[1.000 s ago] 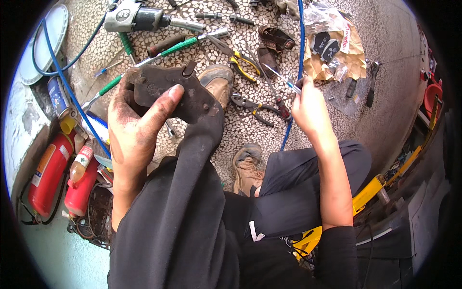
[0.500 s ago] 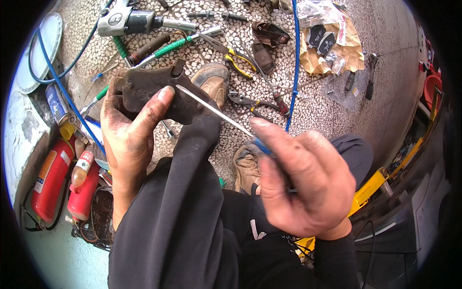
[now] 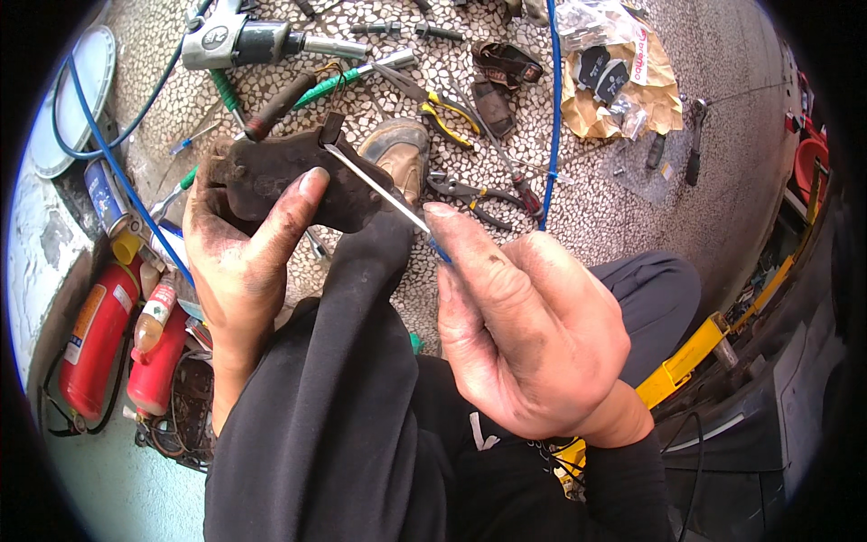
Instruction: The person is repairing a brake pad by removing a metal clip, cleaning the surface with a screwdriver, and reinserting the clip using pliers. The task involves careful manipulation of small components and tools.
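Observation:
A dark, worn brake pad (image 3: 271,172) is in my left hand (image 3: 237,275), held over my knee with the thumb across its near face and the fingers behind, mostly hidden. A small metal clip (image 3: 331,128) stands up from the pad's upper edge. My right hand (image 3: 537,334) grips a screwdriver (image 3: 384,191) with a slim steel shaft; only a bit of its blue handle shows at the fingertips. The screwdriver's tip lies at the base of the clip, seemingly touching the pad.
On the speckled floor lie an impact wrench (image 3: 239,42), yellow-and-black pliers (image 3: 442,110), slip-joint pliers (image 3: 470,194) and cleaner brake pads (image 3: 603,75) on brown paper (image 3: 666,104). A blue hose (image 3: 554,117) crosses the floor. Red fire extinguishers (image 3: 97,334) stand at left.
My right hand has moved left and slightly up, bringing the screwdriver's tip up to the clip's base. The left hand and brake pad have shifted only slightly.

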`<state>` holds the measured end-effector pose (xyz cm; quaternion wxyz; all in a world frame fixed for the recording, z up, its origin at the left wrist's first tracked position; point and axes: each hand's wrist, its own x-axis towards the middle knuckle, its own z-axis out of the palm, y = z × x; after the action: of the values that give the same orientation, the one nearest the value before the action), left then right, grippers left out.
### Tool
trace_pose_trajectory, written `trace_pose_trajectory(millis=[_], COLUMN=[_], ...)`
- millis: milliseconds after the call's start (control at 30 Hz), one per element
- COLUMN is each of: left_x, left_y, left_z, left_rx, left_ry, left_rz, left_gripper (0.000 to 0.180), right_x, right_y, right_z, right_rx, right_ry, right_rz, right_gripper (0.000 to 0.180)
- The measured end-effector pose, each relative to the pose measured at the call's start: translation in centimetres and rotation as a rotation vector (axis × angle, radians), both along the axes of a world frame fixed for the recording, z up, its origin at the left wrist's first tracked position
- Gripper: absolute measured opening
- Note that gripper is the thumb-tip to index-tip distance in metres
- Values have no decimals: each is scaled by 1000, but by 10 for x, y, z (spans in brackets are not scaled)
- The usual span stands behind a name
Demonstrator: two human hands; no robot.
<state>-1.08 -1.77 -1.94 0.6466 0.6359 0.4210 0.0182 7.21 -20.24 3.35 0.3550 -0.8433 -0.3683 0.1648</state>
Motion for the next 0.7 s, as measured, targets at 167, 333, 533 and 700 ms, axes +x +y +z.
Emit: trace_pose_trajectory(millis=[167,333,533,700], left_x=[0,-3,-1,-4], left_y=[-1,-4,-5,-7], left_z=[-5,-11,-5,-9], left_rx=[9,11,23,-10], left_ry=[-53,-77,-53,-83], left_rz=[-39,-47,-67,-37], left_gripper=[39,38,37,41], right_x=[-9,-11,12,18], right_y=[5,11,15,12], right_z=[-1,-6,-1,-9], right_rx=[-23,-33,-23,100], right_ry=[-66,-63,104,89], right_rz=[-15,-37,-42,-65], right_gripper=[49,46,32,28])
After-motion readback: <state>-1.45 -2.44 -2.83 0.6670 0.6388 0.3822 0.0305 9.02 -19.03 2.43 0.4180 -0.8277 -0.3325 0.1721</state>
